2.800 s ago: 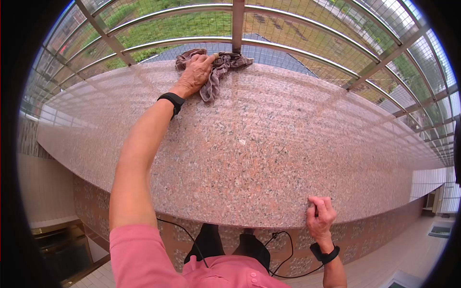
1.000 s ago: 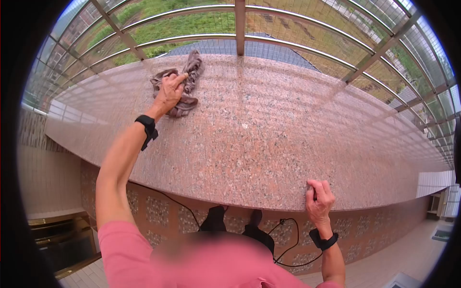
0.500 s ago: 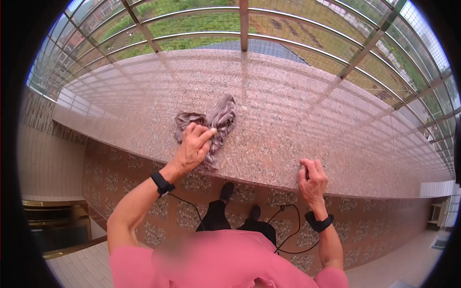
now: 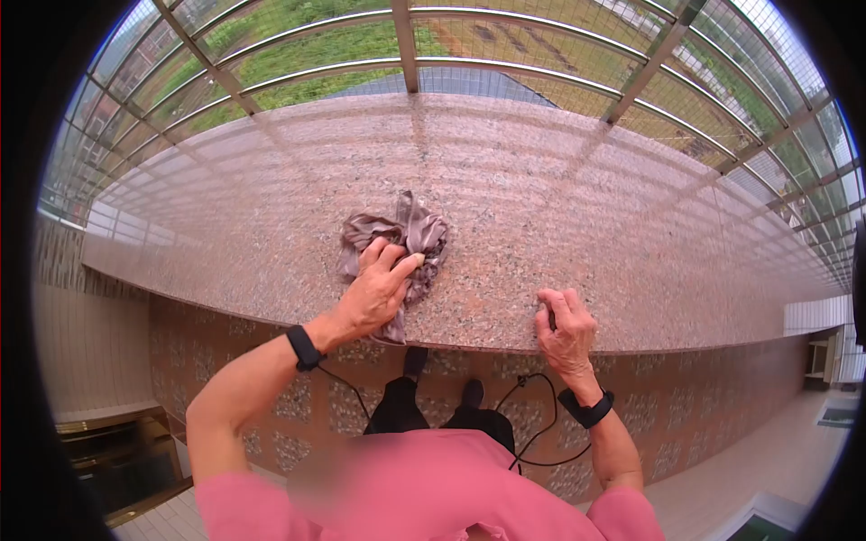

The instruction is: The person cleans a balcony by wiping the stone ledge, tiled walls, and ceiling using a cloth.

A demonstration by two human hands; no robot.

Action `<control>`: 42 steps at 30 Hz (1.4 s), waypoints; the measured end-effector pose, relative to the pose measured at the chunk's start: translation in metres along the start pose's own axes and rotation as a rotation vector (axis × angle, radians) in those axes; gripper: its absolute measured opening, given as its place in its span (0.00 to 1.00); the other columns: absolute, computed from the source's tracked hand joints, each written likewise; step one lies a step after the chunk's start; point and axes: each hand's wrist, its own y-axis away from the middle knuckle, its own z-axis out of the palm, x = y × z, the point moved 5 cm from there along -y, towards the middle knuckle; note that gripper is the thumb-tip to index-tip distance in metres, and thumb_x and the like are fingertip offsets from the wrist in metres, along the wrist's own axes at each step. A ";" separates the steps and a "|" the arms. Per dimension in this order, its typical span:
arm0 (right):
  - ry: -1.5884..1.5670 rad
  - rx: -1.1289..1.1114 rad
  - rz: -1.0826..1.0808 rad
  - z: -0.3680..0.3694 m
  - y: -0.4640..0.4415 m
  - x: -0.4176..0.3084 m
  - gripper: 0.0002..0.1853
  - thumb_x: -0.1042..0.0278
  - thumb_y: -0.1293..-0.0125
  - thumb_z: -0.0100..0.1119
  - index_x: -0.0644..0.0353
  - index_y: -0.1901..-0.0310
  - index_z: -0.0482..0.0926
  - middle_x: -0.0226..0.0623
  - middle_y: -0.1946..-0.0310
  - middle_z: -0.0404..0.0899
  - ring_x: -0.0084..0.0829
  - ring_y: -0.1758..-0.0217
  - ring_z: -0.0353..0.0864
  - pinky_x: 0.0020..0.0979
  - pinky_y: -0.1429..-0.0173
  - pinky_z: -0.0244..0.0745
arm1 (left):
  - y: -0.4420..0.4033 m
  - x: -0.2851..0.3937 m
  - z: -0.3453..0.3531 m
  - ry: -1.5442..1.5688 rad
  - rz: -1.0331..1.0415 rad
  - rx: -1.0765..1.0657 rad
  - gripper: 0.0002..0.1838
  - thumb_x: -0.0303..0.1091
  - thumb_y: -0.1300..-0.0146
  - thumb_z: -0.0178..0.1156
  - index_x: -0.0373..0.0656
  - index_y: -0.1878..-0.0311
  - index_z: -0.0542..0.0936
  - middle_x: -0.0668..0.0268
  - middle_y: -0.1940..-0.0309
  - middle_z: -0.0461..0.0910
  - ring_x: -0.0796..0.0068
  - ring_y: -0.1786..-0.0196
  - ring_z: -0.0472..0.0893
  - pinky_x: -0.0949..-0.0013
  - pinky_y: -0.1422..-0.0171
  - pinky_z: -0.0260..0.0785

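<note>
A crumpled brownish-mauve cloth (image 4: 424, 230) lies on the pink speckled granite slab (image 4: 505, 207), left of centre and close to the near edge. My left hand (image 4: 379, 287) presses on it, fingers bent into its folds, and part of the cloth reaches the slab's edge. Over to the right, my right hand (image 4: 566, 332) rests at the near edge with its fingers curled in; whether anything is inside them is hidden. Both wrists wear black bands.
Metal railings with wire mesh (image 4: 406, 45) run along the slab's far side. Below the near edge are a patterned tile floor (image 4: 352, 410), my feet and a black cable (image 4: 552, 406). A dark gold-framed panel (image 4: 122, 460) stands at lower left.
From the far edge, my left hand has brought the cloth to the left, then back toward me near the slab's front. My right hand stays curled at the near edge.
</note>
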 end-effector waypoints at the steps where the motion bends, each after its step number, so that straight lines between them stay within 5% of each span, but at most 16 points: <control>1: -0.001 -0.001 0.004 0.000 0.000 0.000 0.12 0.78 0.45 0.59 0.55 0.58 0.80 0.38 0.70 0.75 0.40 0.71 0.78 0.38 0.67 0.74 | -0.011 -0.004 0.002 0.000 0.000 -0.005 0.26 0.21 0.44 0.57 0.43 0.40 0.73 0.56 0.51 0.69 0.50 0.41 0.65 0.51 0.35 0.58; 10: -0.017 0.012 -0.005 -0.001 0.000 0.000 0.11 0.78 0.44 0.59 0.54 0.58 0.80 0.39 0.69 0.76 0.42 0.70 0.79 0.39 0.67 0.74 | -0.103 -0.036 0.024 -0.067 0.033 0.019 0.20 0.24 0.37 0.53 0.46 0.41 0.74 0.57 0.55 0.69 0.54 0.45 0.68 0.55 0.37 0.61; 19: -0.034 0.025 0.037 0.001 0.005 0.004 0.09 0.75 0.42 0.60 0.52 0.60 0.81 0.37 0.68 0.77 0.41 0.70 0.80 0.39 0.67 0.74 | -0.054 0.010 0.031 -0.046 0.094 0.051 0.22 0.25 0.41 0.56 0.44 0.41 0.75 0.58 0.56 0.70 0.56 0.47 0.69 0.55 0.41 0.62; 28: -0.039 0.039 0.022 0.005 0.005 0.007 0.09 0.73 0.41 0.59 0.52 0.59 0.82 0.36 0.67 0.79 0.41 0.69 0.81 0.39 0.65 0.76 | 0.001 0.100 0.060 -0.111 -0.124 0.303 0.23 0.36 0.42 0.61 0.45 0.42 0.76 0.59 0.52 0.69 0.54 0.44 0.66 0.50 0.38 0.57; 42: 0.005 0.027 0.024 0.004 0.006 0.002 0.08 0.74 0.39 0.58 0.55 0.59 0.83 0.34 0.71 0.75 0.31 0.76 0.75 0.32 0.69 0.71 | 0.012 0.080 0.057 -0.115 -0.037 0.350 0.21 0.32 0.45 0.64 0.46 0.45 0.79 0.60 0.53 0.72 0.54 0.43 0.67 0.52 0.38 0.56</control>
